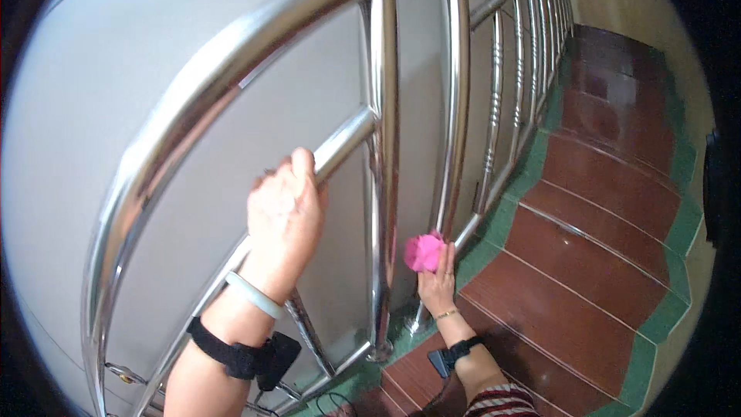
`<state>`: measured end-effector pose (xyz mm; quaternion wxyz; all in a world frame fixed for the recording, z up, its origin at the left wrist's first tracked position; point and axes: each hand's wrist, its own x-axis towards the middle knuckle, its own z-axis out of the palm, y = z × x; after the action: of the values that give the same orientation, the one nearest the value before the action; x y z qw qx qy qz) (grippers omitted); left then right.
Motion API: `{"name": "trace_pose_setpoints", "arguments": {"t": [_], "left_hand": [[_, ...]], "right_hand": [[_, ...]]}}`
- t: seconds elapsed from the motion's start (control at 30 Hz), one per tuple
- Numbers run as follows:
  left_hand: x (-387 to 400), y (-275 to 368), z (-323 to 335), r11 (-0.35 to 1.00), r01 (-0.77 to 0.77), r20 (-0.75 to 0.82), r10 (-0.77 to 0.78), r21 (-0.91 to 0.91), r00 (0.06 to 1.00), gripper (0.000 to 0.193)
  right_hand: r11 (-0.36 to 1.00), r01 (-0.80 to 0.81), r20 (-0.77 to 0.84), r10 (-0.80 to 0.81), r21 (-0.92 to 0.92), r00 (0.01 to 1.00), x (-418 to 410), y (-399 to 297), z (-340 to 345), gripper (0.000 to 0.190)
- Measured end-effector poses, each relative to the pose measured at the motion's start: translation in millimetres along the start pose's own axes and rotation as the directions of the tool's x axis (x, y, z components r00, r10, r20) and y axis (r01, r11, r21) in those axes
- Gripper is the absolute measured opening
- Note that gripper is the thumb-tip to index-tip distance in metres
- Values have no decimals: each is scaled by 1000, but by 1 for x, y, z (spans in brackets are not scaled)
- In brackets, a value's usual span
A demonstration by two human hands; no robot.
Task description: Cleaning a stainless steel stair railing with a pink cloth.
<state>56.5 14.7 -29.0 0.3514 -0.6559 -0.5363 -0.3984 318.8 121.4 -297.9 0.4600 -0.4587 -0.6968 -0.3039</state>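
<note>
My left hand [286, 202] is wrapped around a middle rail [347, 138] of the stainless steel stair railing. In my right hand [438, 284] is a bunched pink cloth [425, 251]. The cloth lies against the foot of a curved steel baluster [454, 127], close to the sloping bottom rail [466, 231]. Part of the cloth and the fingertips are hidden around the tube. A thick polished handrail [231, 52] arches above my left hand.
Brown-red tiled stairs [579, 255] with green borders [674, 231] run along the right side. More balusters [518, 63] follow the stairs toward the top. A pale wall [191, 145] stands behind the railing. A dark cable [336, 399] loops at the bottom.
</note>
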Motion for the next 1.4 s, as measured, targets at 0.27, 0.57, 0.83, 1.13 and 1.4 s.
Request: {"name": "trace_pose_setpoints", "arguments": {"t": [0.27,0.57,0.83,1.13,1.4], "left_hand": [[-1,0,-6,999,-1,42,3,-46,999,29],[0,-2,-13,997,-18,37,21,-75,999,20],[1,-1,-15,994,21,77,-12,-108,997,27],[3,-4,-9,995,0,59,7,-103,998,27],[3,0,-11,991,-2,78,12,-131,997,28]], "right_hand": [[994,-99,-296,107,43,949,216,-20,-64,88],[993,-103,-477,116,52,871,468,0,-142,89],[892,-267,-315,389,365,866,492,25,-170,75],[846,-262,-498,-5,-464,867,454,0,-125,70],[760,-256,-512,-116,-598,851,475,6,-122,71]]}}
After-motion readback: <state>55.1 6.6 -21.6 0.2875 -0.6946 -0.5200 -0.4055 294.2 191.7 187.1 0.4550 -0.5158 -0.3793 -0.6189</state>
